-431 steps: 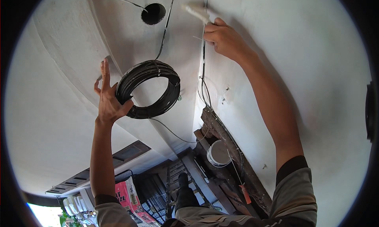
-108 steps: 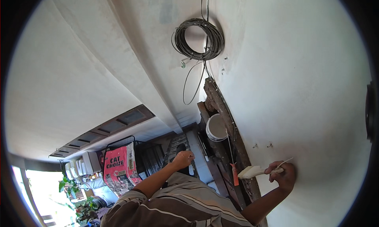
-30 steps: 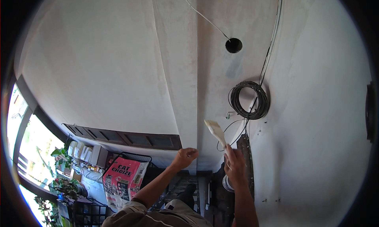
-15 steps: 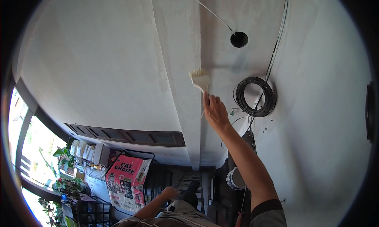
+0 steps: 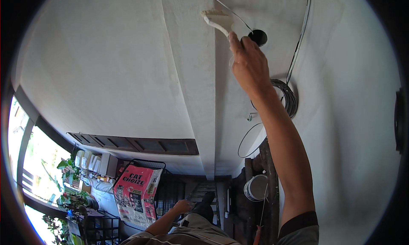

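Note:
My right hand [image 5: 250, 64] is raised high with the arm stretched out, its fingers closed round the handle of a wide pale paintbrush [image 5: 219, 21]. The brush is tilted, with its bristles at the edge of the whitish beam [image 5: 187, 53] that runs down the middle of the view. Just right of the brush are a round dark hole [image 5: 260, 35] and a thin white cable [image 5: 230, 10] running into it. Low in the view, my left hand [image 5: 184, 206] is curled closed beside my leg; whatever it may hold is hidden.
A coil of black cable [image 5: 291, 101] hangs on the right wall, partly behind my forearm. Below it a white bucket [image 5: 257, 188] stands among dark beams. At lower left are a pink and white bag [image 5: 136, 189], plants [image 5: 70, 170] and bright windows. Ladder-like slats [image 5: 204, 187] show beneath me.
My right hand has moved up with the paintbrush, from beside the cable coil to near the round hole, and the brush has tilted. The left hand has hardly moved.

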Demonstrator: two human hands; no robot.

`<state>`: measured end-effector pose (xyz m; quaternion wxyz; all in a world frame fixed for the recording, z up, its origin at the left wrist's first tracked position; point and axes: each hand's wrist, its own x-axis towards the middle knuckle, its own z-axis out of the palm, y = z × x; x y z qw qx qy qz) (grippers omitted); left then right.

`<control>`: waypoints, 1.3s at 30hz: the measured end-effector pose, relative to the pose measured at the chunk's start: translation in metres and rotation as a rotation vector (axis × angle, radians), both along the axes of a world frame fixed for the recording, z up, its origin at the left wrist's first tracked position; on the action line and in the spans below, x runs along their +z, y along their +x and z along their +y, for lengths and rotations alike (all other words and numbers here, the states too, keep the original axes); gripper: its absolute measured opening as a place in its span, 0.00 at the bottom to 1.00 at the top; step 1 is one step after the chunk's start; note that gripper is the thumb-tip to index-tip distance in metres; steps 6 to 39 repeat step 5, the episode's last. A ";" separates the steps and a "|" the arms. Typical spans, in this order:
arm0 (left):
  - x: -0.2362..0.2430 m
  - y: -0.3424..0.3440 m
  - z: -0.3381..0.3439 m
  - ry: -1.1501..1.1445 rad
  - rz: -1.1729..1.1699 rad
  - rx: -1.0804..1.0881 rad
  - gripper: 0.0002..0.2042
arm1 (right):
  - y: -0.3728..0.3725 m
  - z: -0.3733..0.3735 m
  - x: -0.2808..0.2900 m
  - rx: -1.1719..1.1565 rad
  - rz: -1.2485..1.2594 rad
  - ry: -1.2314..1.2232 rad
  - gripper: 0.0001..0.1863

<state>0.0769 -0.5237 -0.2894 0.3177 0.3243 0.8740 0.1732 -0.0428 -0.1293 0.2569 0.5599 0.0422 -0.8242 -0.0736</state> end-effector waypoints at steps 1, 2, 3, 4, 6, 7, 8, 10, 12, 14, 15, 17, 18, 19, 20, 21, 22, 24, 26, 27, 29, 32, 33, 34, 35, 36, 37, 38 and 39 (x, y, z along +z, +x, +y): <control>-0.002 0.000 0.004 0.035 0.013 0.056 0.16 | -0.002 0.000 -0.015 -0.044 -0.047 0.034 0.22; -0.003 -0.002 0.009 0.037 0.013 0.048 0.16 | -0.007 0.003 -0.040 -0.092 -0.119 0.095 0.25; -0.005 -0.004 0.012 0.046 -0.023 0.056 0.16 | -0.013 0.002 -0.074 -0.156 -0.235 0.108 0.27; -0.004 -0.008 0.015 0.055 -0.058 0.061 0.16 | -0.015 0.000 -0.115 -0.224 -0.350 0.120 0.29; -0.002 -0.010 0.014 0.041 -0.044 0.052 0.17 | -0.019 -0.002 -0.116 -0.217 -0.349 0.119 0.29; -0.002 -0.010 0.014 0.041 -0.044 0.052 0.17 | -0.019 -0.002 -0.116 -0.217 -0.349 0.119 0.29; -0.002 -0.010 0.014 0.041 -0.044 0.052 0.17 | -0.019 -0.002 -0.116 -0.217 -0.349 0.119 0.29; -0.002 -0.010 0.014 0.041 -0.044 0.052 0.17 | -0.019 -0.002 -0.116 -0.217 -0.349 0.119 0.29; -0.002 -0.010 0.014 0.041 -0.044 0.052 0.17 | -0.019 -0.002 -0.116 -0.217 -0.349 0.119 0.29; -0.002 -0.010 0.014 0.041 -0.044 0.052 0.17 | -0.019 -0.002 -0.116 -0.217 -0.349 0.119 0.29; -0.002 -0.010 0.014 0.041 -0.044 0.052 0.17 | -0.019 -0.002 -0.116 -0.217 -0.349 0.119 0.29; -0.002 -0.010 0.014 0.041 -0.044 0.052 0.17 | -0.019 -0.002 -0.116 -0.217 -0.349 0.119 0.29; -0.002 -0.010 0.014 0.041 -0.044 0.052 0.17 | -0.019 -0.002 -0.116 -0.217 -0.349 0.119 0.29; -0.002 -0.010 0.014 0.041 -0.044 0.052 0.17 | -0.019 -0.002 -0.116 -0.217 -0.349 0.119 0.29; -0.002 -0.010 0.014 0.041 -0.044 0.052 0.17 | -0.019 -0.002 -0.116 -0.217 -0.349 0.119 0.29; -0.002 -0.010 0.014 0.041 -0.044 0.052 0.17 | -0.019 -0.002 -0.116 -0.217 -0.349 0.119 0.29; -0.002 -0.010 0.014 0.041 -0.044 0.052 0.17 | -0.019 -0.002 -0.116 -0.217 -0.349 0.119 0.29; -0.002 -0.010 0.014 0.041 -0.044 0.052 0.17 | -0.019 -0.002 -0.116 -0.217 -0.349 0.119 0.29; -0.002 -0.010 0.014 0.041 -0.044 0.052 0.17 | -0.019 -0.002 -0.116 -0.217 -0.349 0.119 0.29; -0.002 -0.010 0.014 0.041 -0.044 0.052 0.17 | -0.019 -0.002 -0.116 -0.217 -0.349 0.119 0.29; -0.002 -0.010 0.014 0.041 -0.044 0.052 0.17 | -0.019 -0.002 -0.116 -0.217 -0.349 0.119 0.29; -0.002 -0.010 0.014 0.041 -0.044 0.052 0.17 | -0.019 -0.002 -0.116 -0.217 -0.349 0.119 0.29; -0.002 -0.010 0.014 0.041 -0.044 0.052 0.17 | -0.019 -0.002 -0.116 -0.217 -0.349 0.119 0.29; -0.002 -0.010 0.014 0.041 -0.044 0.052 0.17 | -0.019 -0.002 -0.116 -0.217 -0.349 0.119 0.29; -0.002 -0.010 0.014 0.041 -0.044 0.052 0.17 | -0.019 -0.002 -0.116 -0.217 -0.349 0.119 0.29; -0.002 -0.010 0.014 0.041 -0.044 0.052 0.17 | -0.019 -0.002 -0.116 -0.217 -0.349 0.119 0.29; -0.002 -0.010 0.014 0.041 -0.044 0.052 0.17 | -0.019 -0.002 -0.116 -0.217 -0.349 0.119 0.29; -0.002 -0.010 0.014 0.041 -0.044 0.052 0.17 | -0.019 -0.002 -0.116 -0.217 -0.349 0.119 0.29; -0.002 -0.010 0.014 0.041 -0.044 0.052 0.17 | -0.019 -0.002 -0.116 -0.217 -0.349 0.119 0.29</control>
